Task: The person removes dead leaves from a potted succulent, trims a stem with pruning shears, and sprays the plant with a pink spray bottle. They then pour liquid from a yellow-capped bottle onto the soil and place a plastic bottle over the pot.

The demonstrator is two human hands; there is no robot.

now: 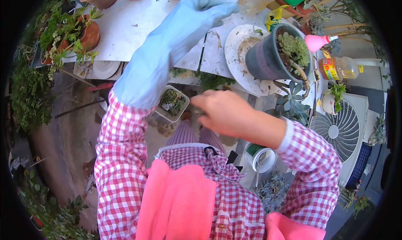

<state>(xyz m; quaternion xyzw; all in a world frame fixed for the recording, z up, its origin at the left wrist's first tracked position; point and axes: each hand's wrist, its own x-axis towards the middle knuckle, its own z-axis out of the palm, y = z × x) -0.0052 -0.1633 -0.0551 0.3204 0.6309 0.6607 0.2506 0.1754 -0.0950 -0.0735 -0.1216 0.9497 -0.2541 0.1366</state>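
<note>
My left hand (213, 12), in a light blue rubber glove, reaches over the white table (132, 23). Its fingertips are at the edge of a blurred, translucent plastic item (256, 1); whether they grip it I cannot tell. My bare right hand (220, 112) hangs before the table's front edge, blurred, its fingers bent and nothing visible in them. To the right of both hands, a dark plastic pot (263, 60) with a succulent (293, 48) leans tilted on a soil-marked white plate (235, 45). Below the table edge a square white container (169, 116) holds plant scraps.
Terracotta pots (91, 35) of plants stand at the table's left. A pink squeeze bottle (315, 42) and a plastic bottle with a yellow cap (340, 68) lie at the right, above an air-conditioner unit (334, 130). A white bucket (263, 159) is low on my right.
</note>
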